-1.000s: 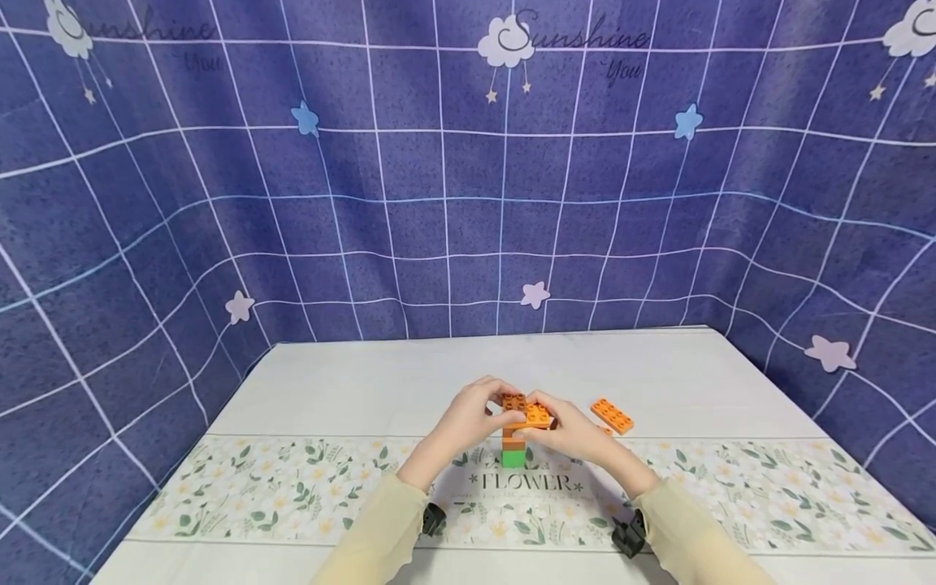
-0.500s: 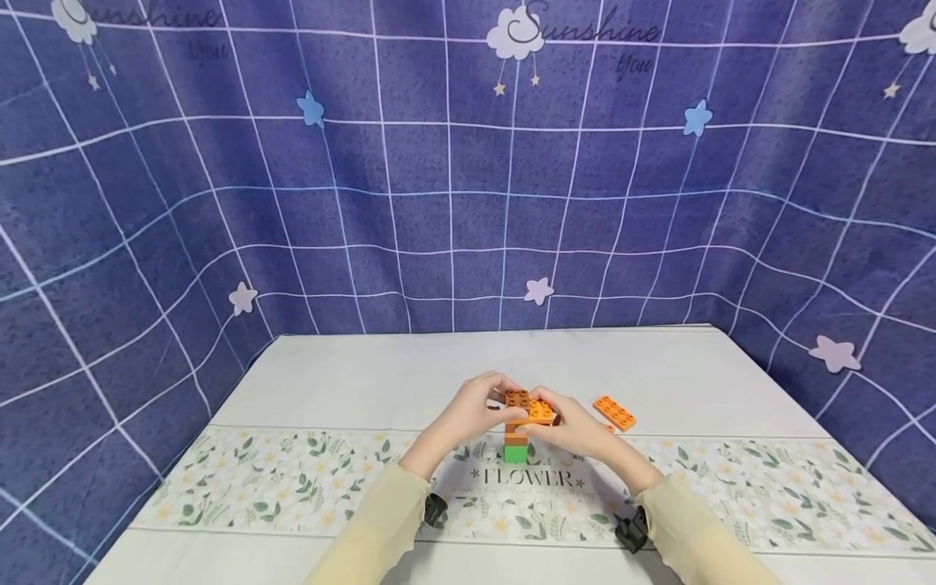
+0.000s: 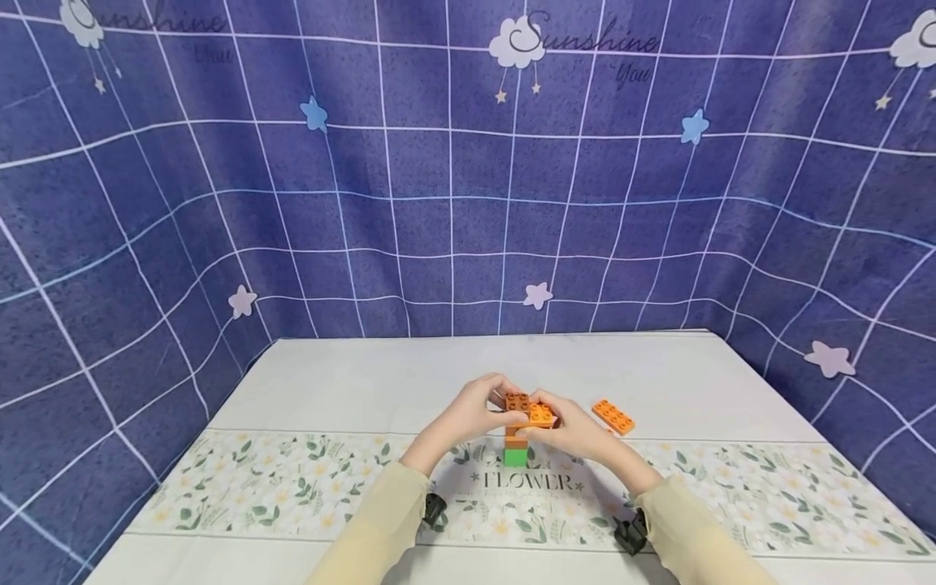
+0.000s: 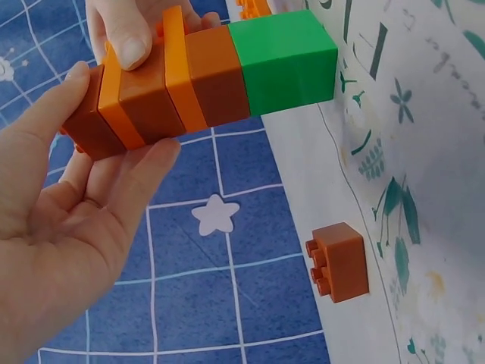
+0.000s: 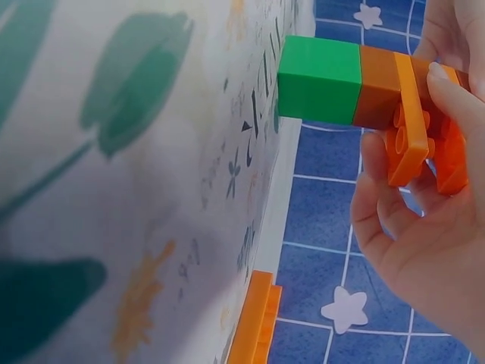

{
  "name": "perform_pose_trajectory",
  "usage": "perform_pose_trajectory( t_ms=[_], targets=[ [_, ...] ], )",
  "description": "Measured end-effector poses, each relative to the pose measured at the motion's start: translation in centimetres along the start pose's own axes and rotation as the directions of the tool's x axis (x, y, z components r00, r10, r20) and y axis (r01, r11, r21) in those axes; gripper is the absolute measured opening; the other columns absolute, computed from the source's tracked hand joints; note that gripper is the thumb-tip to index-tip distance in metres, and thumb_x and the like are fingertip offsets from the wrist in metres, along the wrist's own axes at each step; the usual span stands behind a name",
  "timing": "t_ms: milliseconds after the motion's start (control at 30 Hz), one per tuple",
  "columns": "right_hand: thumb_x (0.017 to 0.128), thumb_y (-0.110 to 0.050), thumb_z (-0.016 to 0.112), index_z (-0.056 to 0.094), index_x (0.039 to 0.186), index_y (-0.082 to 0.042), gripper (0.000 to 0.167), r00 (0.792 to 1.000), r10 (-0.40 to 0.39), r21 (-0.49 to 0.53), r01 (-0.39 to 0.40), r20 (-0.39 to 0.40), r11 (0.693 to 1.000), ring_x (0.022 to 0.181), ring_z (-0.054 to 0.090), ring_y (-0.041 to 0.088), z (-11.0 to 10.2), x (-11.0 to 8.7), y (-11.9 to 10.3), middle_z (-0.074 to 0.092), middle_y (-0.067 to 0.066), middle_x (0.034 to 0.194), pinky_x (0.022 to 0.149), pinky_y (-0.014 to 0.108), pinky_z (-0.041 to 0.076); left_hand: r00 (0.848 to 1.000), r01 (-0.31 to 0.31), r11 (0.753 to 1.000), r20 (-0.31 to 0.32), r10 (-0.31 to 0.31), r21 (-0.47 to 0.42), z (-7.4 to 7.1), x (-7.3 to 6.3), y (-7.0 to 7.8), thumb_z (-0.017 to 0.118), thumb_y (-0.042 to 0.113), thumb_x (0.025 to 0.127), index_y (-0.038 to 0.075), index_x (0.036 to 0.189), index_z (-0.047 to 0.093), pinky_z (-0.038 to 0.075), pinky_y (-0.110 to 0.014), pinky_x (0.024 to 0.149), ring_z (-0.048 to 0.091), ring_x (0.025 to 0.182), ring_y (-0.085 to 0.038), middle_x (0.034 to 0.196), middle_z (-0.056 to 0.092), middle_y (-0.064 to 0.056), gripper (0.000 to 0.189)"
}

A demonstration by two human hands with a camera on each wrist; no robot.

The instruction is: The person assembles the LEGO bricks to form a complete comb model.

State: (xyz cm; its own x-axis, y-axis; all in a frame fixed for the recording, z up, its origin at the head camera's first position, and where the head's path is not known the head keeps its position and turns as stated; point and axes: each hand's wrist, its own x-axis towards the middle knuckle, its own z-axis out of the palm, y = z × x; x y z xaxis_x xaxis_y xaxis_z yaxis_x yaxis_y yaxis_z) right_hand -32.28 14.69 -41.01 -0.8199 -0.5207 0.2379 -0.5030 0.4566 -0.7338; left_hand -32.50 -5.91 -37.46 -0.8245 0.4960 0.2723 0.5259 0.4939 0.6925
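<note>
A tower of toy building blocks stands upright on the table, its green block (image 3: pixel 515 457) at the bottom. Above the green come brown blocks alternating with thin orange plates, up to a brown block (image 3: pixel 517 401) on top. My left hand (image 3: pixel 475 410) holds that upper brown block, thumb on the near side and fingers behind. Orange plates (image 5: pixel 413 125) stick out to the right, studs showing. Around this overhang my right hand (image 3: pixel 574 431) grips the tower, its thumb on a brown block (image 5: pixel 432 76) in the right wrist view. Hands hide part of the upper layers.
A loose orange plate (image 3: pixel 613 417) lies right of the right hand, with another orange piece partly hidden beside it. A loose brown block (image 4: pixel 341 262) sits on the table in the left wrist view. Blue grid-patterned curtain (image 3: pixel 468 219) surrounds the white, flower-banded table (image 3: pixel 351 382).
The head view has shifted slightly. Both hands keep their hold on the tower, with hardly any visible movement.
</note>
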Motion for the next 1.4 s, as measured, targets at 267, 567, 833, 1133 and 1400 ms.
perform_pose_trajectory(
  t_ms=[267, 567, 833, 1133, 1400],
  targets=[
    [0.084, -0.04, 0.068, 0.055, 0.104, -0.027, 0.026, 0.999, 0.026, 0.008, -0.026, 0.018, 1.0, 0.078, 0.052, 0.014, -0.4, -0.1, -0.5, 0.056, -0.003, 0.09, 0.068, 0.03, 0.047, 1.0, 0.001, 1.0, -0.001, -0.001, -0.008, 0.3, -0.1, -0.1, 0.072, 0.026, 0.083, 0.01, 0.106, 0.06, 0.05, -0.021, 0.075, 0.057, 0.087, -0.013, 0.099, 0.061, -0.001, 0.031],
    [0.084, -0.038, 0.069, 0.055, 0.101, -0.027, 0.024, 1.0, -0.003, -0.015, 0.003, 0.004, 1.0, 0.083, 0.054, 0.014, -0.2, 0.0, -0.6, 0.058, -0.005, 0.093, 0.071, 0.03, 0.047, 1.0, 0.015, 1.0, -0.005, -0.015, -0.023, 0.3, -0.2, -0.3, 0.072, 0.027, 0.083, 0.011, 0.107, 0.06, 0.05, -0.02, 0.073, 0.055, 0.086, -0.011, 0.098, 0.06, 0.001, 0.031],
    [0.082, -0.042, 0.069, 0.058, 0.108, -0.026, 0.032, 1.0, -0.016, -0.094, 0.017, 0.011, 0.995, 0.071, 0.051, 0.009, -0.7, 0.0, -1.0, 0.062, -0.007, 0.094, 0.063, 0.026, 0.046, 1.0, 0.018, 0.999, 0.001, -0.018, -0.051, 0.2, -0.2, -0.6, 0.072, 0.029, 0.082, 0.013, 0.108, 0.061, 0.05, -0.02, 0.072, 0.055, 0.086, -0.011, 0.099, 0.06, 0.001, 0.032],
    [0.08, -0.04, 0.072, 0.056, 0.121, -0.014, 0.051, 0.999, -0.02, -0.091, 0.023, 0.027, 0.996, 0.07, 0.059, 0.012, -1.7, -0.4, -0.3, 0.062, -0.003, 0.083, 0.065, 0.025, 0.052, 1.0, 0.006, 0.998, -0.006, -0.006, -0.06, 0.5, -0.1, -0.7, 0.072, 0.028, 0.083, 0.013, 0.107, 0.061, 0.051, -0.02, 0.073, 0.055, 0.086, -0.01, 0.099, 0.06, 0.001, 0.031],
    [0.081, -0.042, 0.071, 0.061, 0.118, -0.009, 0.05, 1.0, -0.002, -0.131, 0.004, 0.017, 0.991, 0.086, 0.064, 0.015, -2.7, -1.3, 0.4, 0.067, 0.003, 0.101, 0.075, 0.026, 0.053, 1.0, 0.021, 0.996, -0.004, -0.021, -0.082, 0.6, -0.2, -0.9, 0.072, 0.027, 0.083, 0.014, 0.108, 0.061, 0.05, -0.021, 0.075, 0.055, 0.086, -0.011, 0.098, 0.061, 0.002, 0.031]
  ],
)
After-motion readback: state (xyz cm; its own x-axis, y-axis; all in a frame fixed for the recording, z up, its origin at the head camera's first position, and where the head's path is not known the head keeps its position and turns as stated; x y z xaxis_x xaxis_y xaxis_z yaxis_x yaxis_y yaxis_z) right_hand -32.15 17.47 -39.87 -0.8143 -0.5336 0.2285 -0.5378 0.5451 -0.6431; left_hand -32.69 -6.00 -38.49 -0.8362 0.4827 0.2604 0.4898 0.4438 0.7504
